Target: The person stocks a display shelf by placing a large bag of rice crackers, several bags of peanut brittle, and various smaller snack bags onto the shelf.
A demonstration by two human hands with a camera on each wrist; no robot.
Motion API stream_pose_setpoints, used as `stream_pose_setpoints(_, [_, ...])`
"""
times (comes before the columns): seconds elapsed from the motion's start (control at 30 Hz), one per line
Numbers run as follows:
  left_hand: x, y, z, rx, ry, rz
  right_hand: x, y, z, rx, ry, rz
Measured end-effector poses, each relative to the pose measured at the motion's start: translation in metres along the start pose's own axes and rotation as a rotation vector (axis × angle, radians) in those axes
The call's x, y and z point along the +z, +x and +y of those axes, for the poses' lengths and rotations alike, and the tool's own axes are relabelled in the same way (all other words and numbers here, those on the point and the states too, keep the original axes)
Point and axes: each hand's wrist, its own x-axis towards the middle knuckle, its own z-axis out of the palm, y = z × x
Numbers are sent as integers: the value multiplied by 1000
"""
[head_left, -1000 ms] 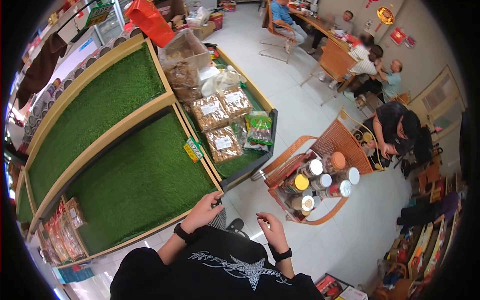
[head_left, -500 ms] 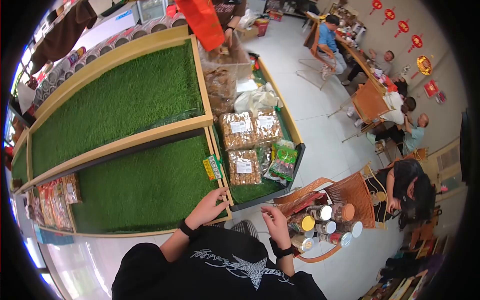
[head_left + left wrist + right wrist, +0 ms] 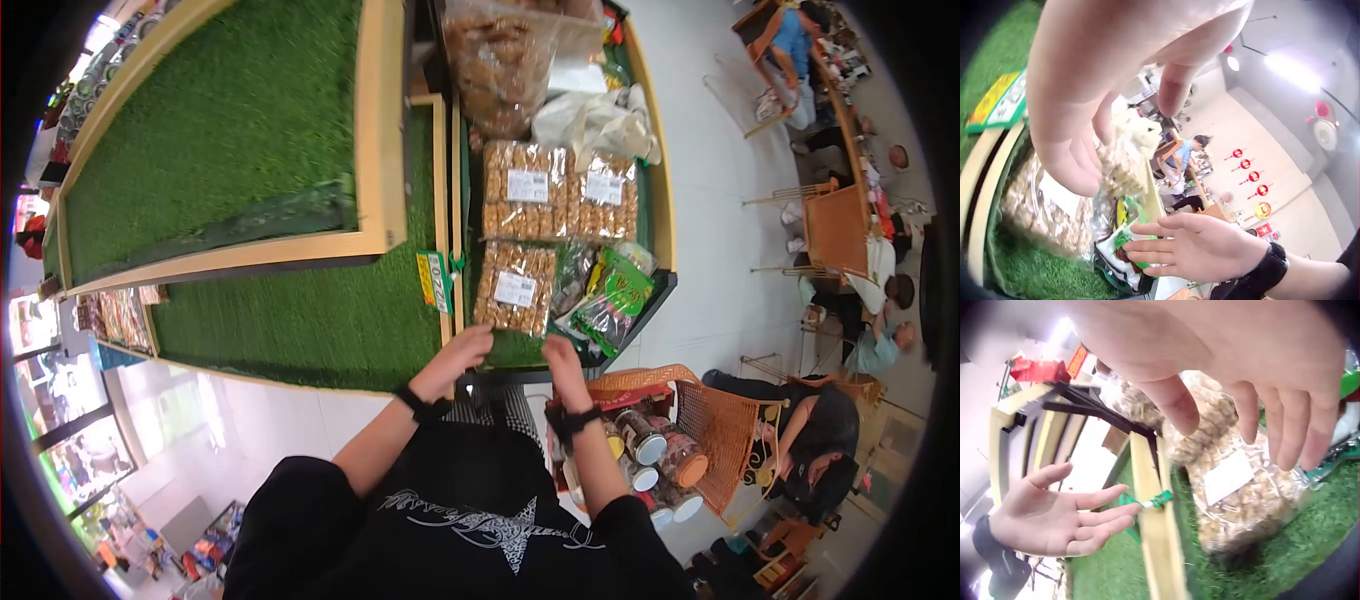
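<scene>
A clear-wrapped pack of brown nutty snack pieces [image 3: 515, 285] with a white label lies on green turf in the side section of the stand. My left hand [image 3: 453, 366] is at its near left corner, fingertips right by the wrapper. On the other side my right hand [image 3: 566, 372] reaches towards its near right corner. Both hands have loosely bent fingers and hold nothing. In the right wrist view the same pack [image 3: 1244, 494] sits just below the right fingers [image 3: 1294, 428]. Two matching packs, a left one [image 3: 522, 215] and a right one [image 3: 606, 210], lie behind it.
Green snack bags [image 3: 612, 300] lie right of the pack. A price tag [image 3: 435, 281] clips onto the wooden divider [image 3: 441, 190]. Beyond the packs are a white bag [image 3: 590, 125] and a large brown-filled bag [image 3: 500, 75]. A wicker chair [image 3: 715, 435] with lidded jars stands at the right.
The view has swung right and closer to the packs. Both hands have moved forward from the stand's near edge to either side of the nearest pack.
</scene>
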Motion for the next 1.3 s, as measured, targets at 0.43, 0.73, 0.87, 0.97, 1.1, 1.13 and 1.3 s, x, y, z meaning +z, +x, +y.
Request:
stream_pose_setpoints(0.43, [0, 144, -68, 51, 473, 663, 4, 96, 78, 247, -116, -151])
stream_pose_setpoints(0.73, [13, 89, -63, 160, 759, 736, -24, 69, 17, 330, -103, -196])
stream_pose_setpoints(0.87, [13, 56, -67, -39, 89, 528, -50, 41, -25, 593, 197, -349])
stream_pose_setpoints(0.97, [6, 53, -107, 113, 288, 569, -49, 21, -42, 593, 240, -465])
stream_pose_setpoints(1.1, [29, 10, -65, 163, -36, 617, -43, 7, -37, 572, 171, -469])
stream_pose_setpoints(1.13, [29, 2, -61, 210, -58, 620, -39, -2, -50, 542, 188, -469])
stream_pose_setpoints(1.3, [36, -65, -33, 414, -381, 550, -25, -49, -130, 219, 77, -483])
